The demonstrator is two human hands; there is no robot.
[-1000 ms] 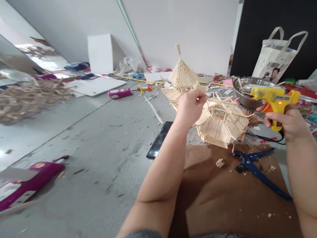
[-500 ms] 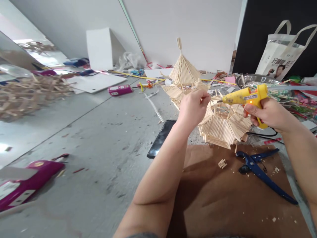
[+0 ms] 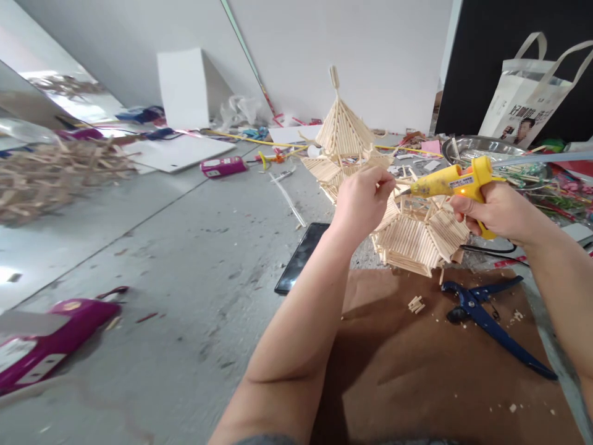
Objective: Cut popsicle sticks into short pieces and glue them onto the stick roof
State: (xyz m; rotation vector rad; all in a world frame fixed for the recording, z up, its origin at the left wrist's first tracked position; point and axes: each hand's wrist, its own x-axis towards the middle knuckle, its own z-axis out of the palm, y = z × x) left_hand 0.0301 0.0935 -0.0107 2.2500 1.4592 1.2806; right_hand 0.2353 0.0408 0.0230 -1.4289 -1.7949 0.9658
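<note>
My right hand (image 3: pixel 498 213) grips a yellow hot glue gun (image 3: pixel 456 180) with its orange light lit and a long clear glue stick in its back. The nozzle points left, close to the fingertips of my left hand (image 3: pixel 364 194). Those fingers are pinched together; whatever lies between them is too small to make out. Just below and behind both hands stands a model of thin wooden sticks, with a pointed tower roof (image 3: pixel 345 127) at the back and a wider, lower roof (image 3: pixel 405 238) in front. My left hand hides part of the model.
Blue cutting pliers (image 3: pixel 493 327) and several short stick pieces (image 3: pixel 416 305) lie on brown board (image 3: pixel 393 383). A black phone (image 3: pixel 301 259) lies by my left forearm. Purple power strips (image 3: pixel 225 166) and a stick pile (image 3: pixel 60 176) are leftward; a metal bowl (image 3: pixel 486 146) stands behind right.
The glue gun has moved a little left and down, bringing its nozzle nearer my left fingertips. My left hand stays pinched in almost the same place.
</note>
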